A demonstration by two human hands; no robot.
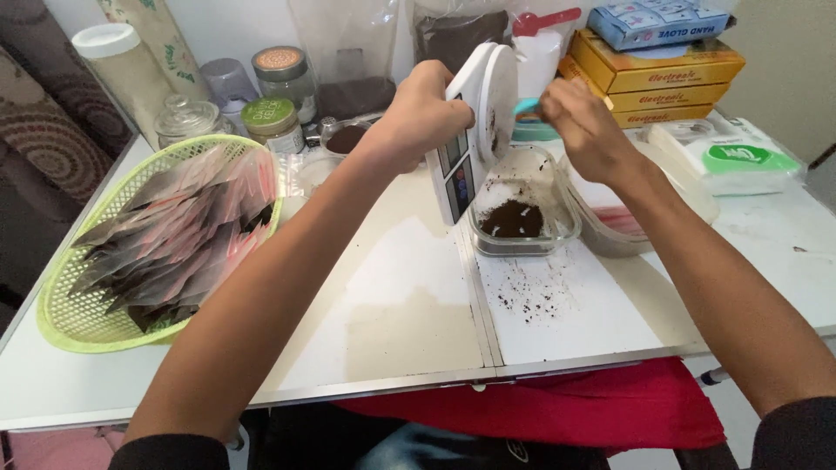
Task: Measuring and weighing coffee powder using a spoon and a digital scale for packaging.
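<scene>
Near the front edge of the white tabletop (392, 331), spilled dark grounds (531, 296) are scattered. Toward the left edge, a green mesh basket (65, 313) is filled with sealed sachets (174, 244). Farther in, a clear plastic container (522, 213) holds a mound of dark powder. Above it, a white kitchen scale (475, 130) is held tipped on edge, gripped by the closed fingers of the left hand (422, 109). The right hand (579, 122) is pinched around a small blue tool at the scale's platform. Jars (274, 117) stand along the back edge.
</scene>
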